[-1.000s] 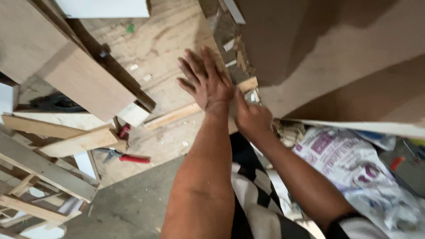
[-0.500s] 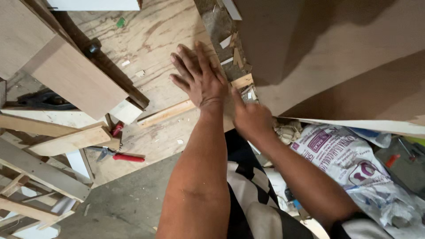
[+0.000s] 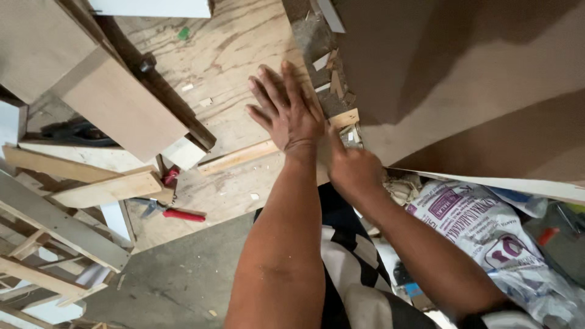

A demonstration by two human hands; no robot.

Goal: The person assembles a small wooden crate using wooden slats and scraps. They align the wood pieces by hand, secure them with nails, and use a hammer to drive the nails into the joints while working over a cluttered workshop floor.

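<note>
Large brown board (image 3: 481, 79) fills the upper right, its lower edge curling up over a pile of bags. Plywood sheet (image 3: 201, 67) lies flat beneath, centre and left, scattered with chips. A tan panel (image 3: 91, 79) slants across the upper left; pale wood frames (image 3: 55, 225) are stacked at the lower left. White plastic sack (image 3: 481, 225) at lower right, crumpled, with purple and red print blocks, just under the board's edge; blue and clear wrappers sit beside it.

Left hand (image 3: 289, 109) is spread flat, fingers apart, palm down at the brown board's left edge, gripping nothing. Right hand (image 3: 350, 167) is just below it, loosely curled with the index finger out, touching the board's corner; cannot tell if it pinches anything. A long wood strip (image 3: 241, 157) runs under both hands. Red-handled pliers (image 3: 173, 212) lie on the plywood, well left.
</note>
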